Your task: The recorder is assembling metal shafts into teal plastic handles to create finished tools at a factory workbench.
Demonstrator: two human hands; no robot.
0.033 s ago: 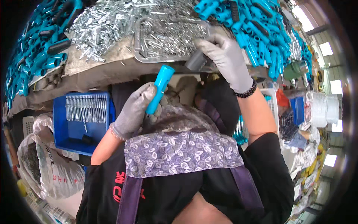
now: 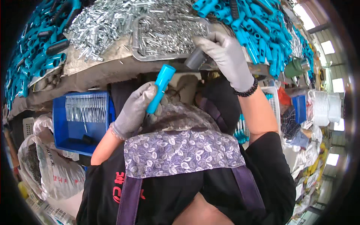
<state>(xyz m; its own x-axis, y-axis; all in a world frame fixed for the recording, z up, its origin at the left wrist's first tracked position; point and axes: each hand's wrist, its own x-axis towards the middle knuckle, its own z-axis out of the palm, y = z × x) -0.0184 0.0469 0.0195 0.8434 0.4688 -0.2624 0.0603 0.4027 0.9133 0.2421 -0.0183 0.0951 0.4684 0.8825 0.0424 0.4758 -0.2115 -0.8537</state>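
My left hand [image 2: 132,111], in a grey glove, is shut on a bright blue plastic handle [image 2: 160,87] that points up toward the bench edge. My right hand [image 2: 227,56], also gloved, reaches up to the bench and grips a short dark grey sleeve [image 2: 195,60] at the near rim of a metal tray [image 2: 137,45]. The tray is filled with several small silvery metal pins [image 2: 168,32]. The two hands are apart, with the blue handle below and left of the grey sleeve.
Heaps of blue handles lie on the bench at the right [image 2: 258,26] and at the left [image 2: 32,52], with loose metal parts [image 2: 99,26] between them. A blue crate [image 2: 60,123] holding metal pieces stands below left, beside a white plastic bag [image 2: 52,170].
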